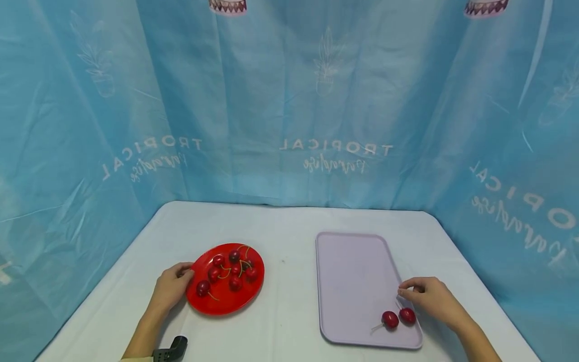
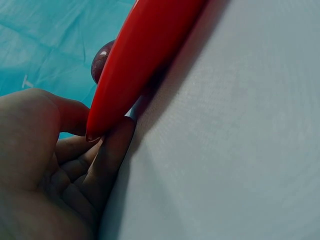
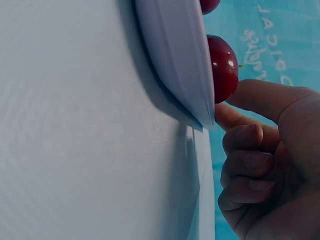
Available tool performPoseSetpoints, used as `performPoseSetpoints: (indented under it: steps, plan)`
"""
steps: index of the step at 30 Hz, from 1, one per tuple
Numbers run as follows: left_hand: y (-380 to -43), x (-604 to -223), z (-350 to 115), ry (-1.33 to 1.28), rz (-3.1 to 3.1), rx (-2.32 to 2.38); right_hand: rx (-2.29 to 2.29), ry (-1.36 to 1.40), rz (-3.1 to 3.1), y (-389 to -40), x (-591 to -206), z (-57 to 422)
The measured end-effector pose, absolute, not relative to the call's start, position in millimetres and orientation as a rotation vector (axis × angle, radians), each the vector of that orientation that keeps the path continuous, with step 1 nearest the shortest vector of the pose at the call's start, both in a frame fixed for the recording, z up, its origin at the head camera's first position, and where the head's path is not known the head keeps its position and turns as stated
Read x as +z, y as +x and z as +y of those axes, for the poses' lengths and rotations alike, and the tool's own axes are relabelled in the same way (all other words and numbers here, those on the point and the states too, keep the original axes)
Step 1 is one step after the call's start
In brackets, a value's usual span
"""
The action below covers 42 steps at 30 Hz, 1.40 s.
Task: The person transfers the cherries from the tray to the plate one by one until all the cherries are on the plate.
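A round red plate (image 1: pixel 226 302) holds several dark red cherries (image 1: pixel 235 283) with green stems. At its left rim, my left hand (image 1: pixel 170 286) grips the edge; the left wrist view shows the thumb above the rim and fingers (image 2: pixel 112 150) beneath. On the right, a pale lilac tray (image 1: pixel 357 271) bears two cherries near its front right corner. My right hand (image 1: pixel 431 301) reaches over the tray's right edge, thumb and forefinger together, pinching the stem of the right-hand cherry (image 1: pixel 407 316). The other cherry (image 1: pixel 390 320) lies just left of it, stem pointing left.
Both dishes stand on a white-covered table (image 1: pixel 289 281), with a wide gap between them. A blue printed curtain (image 1: pixel 289 100) surrounds the back and sides. A dark band (image 1: pixel 171 349) sits on my left wrist.
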<state>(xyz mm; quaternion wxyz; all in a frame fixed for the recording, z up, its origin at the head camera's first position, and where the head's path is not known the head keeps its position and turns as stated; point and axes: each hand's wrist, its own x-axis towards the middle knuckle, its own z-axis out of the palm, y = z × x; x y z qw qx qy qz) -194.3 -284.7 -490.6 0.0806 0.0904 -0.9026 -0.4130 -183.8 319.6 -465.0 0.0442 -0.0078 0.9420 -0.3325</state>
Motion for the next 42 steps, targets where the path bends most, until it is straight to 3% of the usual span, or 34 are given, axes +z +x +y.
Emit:
performPoseSetpoints:
  steps: [24,42]
  plan:
    - [-196,-482,-283,0.303,-2.731,-1.243,-1.200,-0.275,2.640,-177,-454,322]
    - [-194,-485,-283,0.302,-2.716,-1.278,-1.200,-0.301,2.725,-176,-458,315]
